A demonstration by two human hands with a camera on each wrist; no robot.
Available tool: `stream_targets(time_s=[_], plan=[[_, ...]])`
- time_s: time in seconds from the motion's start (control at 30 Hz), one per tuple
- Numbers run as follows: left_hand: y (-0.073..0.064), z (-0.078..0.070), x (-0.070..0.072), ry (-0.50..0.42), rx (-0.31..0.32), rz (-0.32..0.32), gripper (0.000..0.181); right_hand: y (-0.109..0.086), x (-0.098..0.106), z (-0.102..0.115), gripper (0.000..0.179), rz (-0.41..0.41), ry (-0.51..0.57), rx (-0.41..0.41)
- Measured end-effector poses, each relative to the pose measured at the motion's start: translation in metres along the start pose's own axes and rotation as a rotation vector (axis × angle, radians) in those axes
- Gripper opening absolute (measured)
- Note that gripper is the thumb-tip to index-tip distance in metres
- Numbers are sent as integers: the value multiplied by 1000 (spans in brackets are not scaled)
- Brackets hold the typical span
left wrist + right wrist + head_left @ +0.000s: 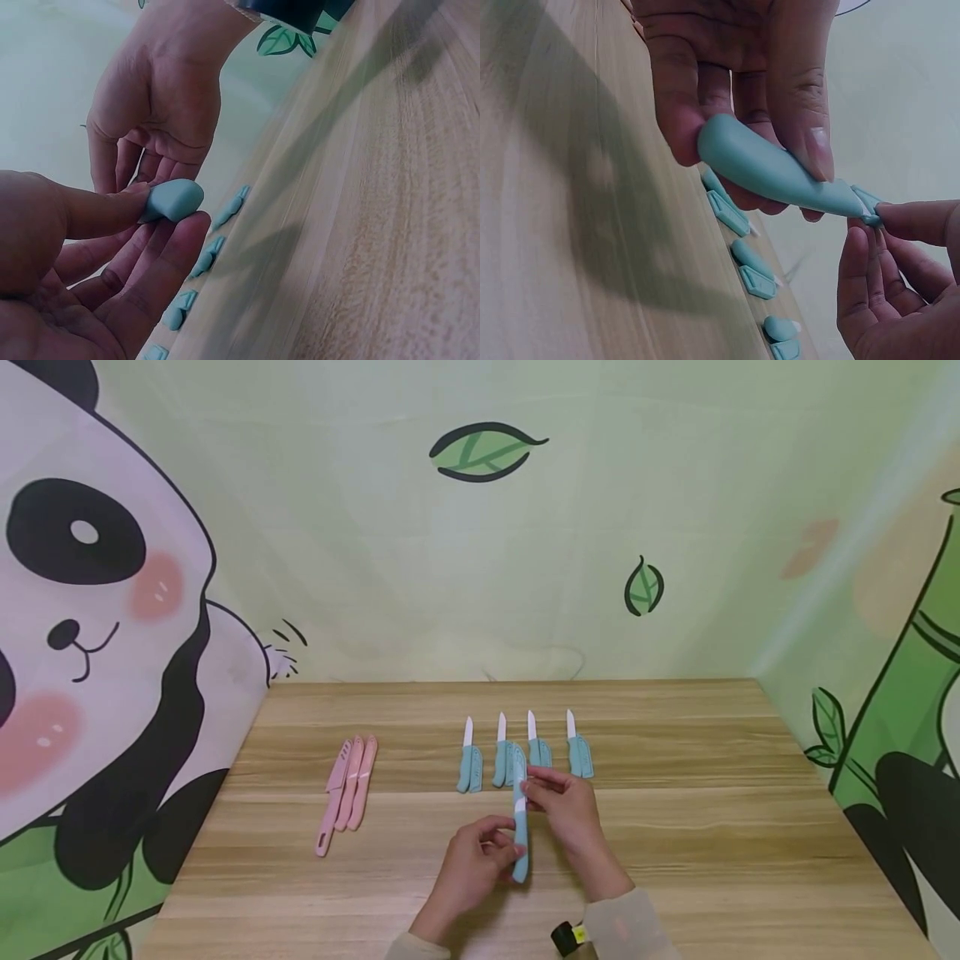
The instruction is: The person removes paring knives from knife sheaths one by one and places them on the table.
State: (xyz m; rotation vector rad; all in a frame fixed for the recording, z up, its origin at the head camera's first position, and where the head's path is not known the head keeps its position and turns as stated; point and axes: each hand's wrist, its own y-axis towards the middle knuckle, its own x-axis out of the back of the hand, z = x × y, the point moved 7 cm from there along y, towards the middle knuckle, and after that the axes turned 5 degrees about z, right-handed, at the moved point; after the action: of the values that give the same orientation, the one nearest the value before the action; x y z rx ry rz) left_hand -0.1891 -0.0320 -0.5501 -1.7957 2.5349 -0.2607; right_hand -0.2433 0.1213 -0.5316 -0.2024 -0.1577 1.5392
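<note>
Both hands hold a blue paring knife over the table, its handle pointing toward me. My left hand pinches the handle between thumb and fingers, also seen in the left wrist view. The right hand pinches the blue sheath at the blade end. Some white blade shows between handle and sheath in the head view; the rest is hidden inside the sheath. Beyond the hands lie several bare-bladed blue knives in a row, among them a left one and a right one, each beside its sheath.
Three pink knives lie side by side at the left of the wooden table. A green curtain with a panda print stands behind the table's back edge. A black-capped object shows beside the right sleeve.
</note>
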Motion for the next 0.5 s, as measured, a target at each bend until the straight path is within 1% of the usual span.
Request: stream_targets(time_s=[0.27,0.5], plan=[[-2,-2,-2,-11,0,2,31,2,1,6,25,-7,15,15],[-5,-2,-4,-32,-9,12,30,5,3,12,26,-9,2,26]])
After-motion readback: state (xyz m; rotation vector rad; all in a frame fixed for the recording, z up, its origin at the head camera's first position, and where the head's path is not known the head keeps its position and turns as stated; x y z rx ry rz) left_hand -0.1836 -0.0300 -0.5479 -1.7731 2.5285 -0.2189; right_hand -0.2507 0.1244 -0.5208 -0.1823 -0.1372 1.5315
